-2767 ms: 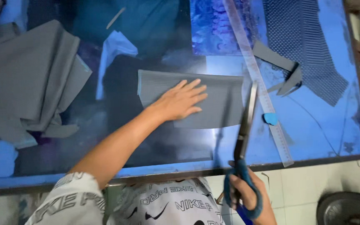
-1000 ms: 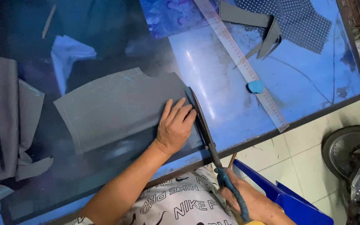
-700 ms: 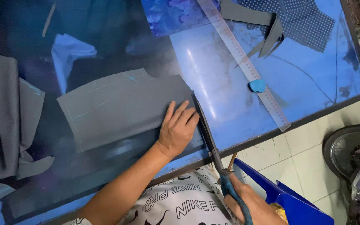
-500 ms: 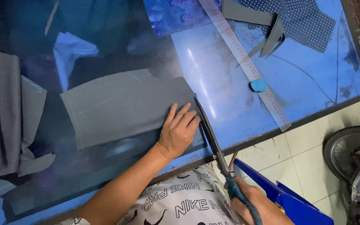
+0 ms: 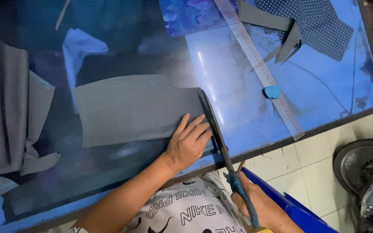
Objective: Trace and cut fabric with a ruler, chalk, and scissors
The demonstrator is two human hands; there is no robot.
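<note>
Landmark: the flat grey fabric panel (image 5: 137,110), lying mid-table on the glossy blue glass-topped table (image 5: 238,103). Far left of it we see a heap of folded grey cloth pieces (image 5: 11,112). Just above-left, a pale blue paper scrap (image 5: 80,47). On the panel's lower right corner our left hand (image 5: 188,142) presses flat, fingers (image 5: 195,127) spread & holding nothing, palm down. Along the panel's right edge run the long dark-bladed scissors w/ blue handles (image 5: 221,144), blades nearly closed, touching the cloth edge. Below-right, off the table edge, our right hand (image 5: 260,205) is wrapped round the handles. Further right of the panel: a clear long plastic ruler (image 5: 260,69) lying diagonal, w/ a small blue chalk piece (image 5: 273,91) just beside it, then dotted dark fabric (image 5: 320,26) at the top right.
</note>
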